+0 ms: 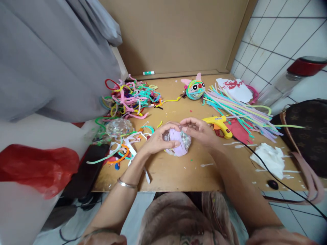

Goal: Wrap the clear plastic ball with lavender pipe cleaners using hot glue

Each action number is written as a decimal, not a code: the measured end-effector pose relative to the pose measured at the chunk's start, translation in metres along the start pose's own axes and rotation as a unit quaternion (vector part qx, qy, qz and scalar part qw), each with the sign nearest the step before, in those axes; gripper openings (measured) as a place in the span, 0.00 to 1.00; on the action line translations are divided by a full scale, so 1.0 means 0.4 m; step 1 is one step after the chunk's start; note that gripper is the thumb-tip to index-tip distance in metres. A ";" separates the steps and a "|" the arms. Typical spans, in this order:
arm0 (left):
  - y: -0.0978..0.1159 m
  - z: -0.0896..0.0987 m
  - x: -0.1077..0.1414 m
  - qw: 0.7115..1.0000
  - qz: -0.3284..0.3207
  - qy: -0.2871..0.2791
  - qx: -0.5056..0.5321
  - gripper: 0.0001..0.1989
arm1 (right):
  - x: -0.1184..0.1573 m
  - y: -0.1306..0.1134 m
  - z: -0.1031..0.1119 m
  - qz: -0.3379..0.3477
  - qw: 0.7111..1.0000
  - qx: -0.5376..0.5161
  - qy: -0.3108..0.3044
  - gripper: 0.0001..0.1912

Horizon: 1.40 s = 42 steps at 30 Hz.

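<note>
The left hand point(156, 139) grips a clear ball point(188, 141) wrapped with lilac strips point(177, 139), its thumb lying across them, over the middle of the surface point(176, 177). The right hand point(200, 132) has bent fingers at the ball's upper right edge; whether they pinch anything, I cannot tell. A yellow glue gun point(216, 120) lies just beside that hand. Another clear plastic ball point(119, 128) sits to the left, near a tangled heap of fuzzy stems point(125, 98).
</note>
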State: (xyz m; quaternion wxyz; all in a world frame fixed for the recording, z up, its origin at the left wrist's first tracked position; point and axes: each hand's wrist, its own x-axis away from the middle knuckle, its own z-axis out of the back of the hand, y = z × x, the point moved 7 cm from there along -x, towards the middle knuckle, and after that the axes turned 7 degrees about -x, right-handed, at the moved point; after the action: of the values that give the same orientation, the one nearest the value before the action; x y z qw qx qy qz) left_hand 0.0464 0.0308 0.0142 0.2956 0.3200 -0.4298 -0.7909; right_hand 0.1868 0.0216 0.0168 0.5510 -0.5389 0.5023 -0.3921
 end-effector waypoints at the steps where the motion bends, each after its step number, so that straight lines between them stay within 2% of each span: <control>1: 0.000 0.000 0.000 1.000 -0.001 0.000 0.000 0.19 | 0.000 0.001 0.000 0.000 1.000 0.007 0.000 0.16; 13: 0.005 -0.003 0.001 1.000 -0.023 -0.003 0.011 0.18 | -0.009 0.005 -0.008 0.018 0.999 0.043 -0.003 0.17; 20: 0.007 -0.003 0.007 1.000 -0.017 -0.019 0.003 0.19 | 0.002 0.002 0.038 0.022 0.995 0.010 0.094 0.20; 25: 0.002 -0.003 0.009 1.000 -0.023 -0.017 0.007 0.20 | 0.007 0.018 0.017 -0.026 0.999 -0.017 0.044 0.20; 32: -0.004 0.000 0.010 1.000 -0.011 -0.011 -0.009 0.21 | 0.010 0.022 -0.001 -0.015 1.000 0.009 0.010 0.21; 42: -0.006 -0.002 0.009 1.000 -0.019 -0.011 0.000 0.21 | 0.008 0.015 -0.006 -0.005 1.000 0.014 0.001 0.18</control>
State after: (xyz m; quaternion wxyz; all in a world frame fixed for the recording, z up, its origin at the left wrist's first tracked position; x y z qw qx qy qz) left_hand 0.0443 0.0285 0.0109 0.2759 0.3197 -0.4266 -0.7998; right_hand 0.1842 0.0186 0.0106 0.5557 -0.5332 0.4948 -0.4025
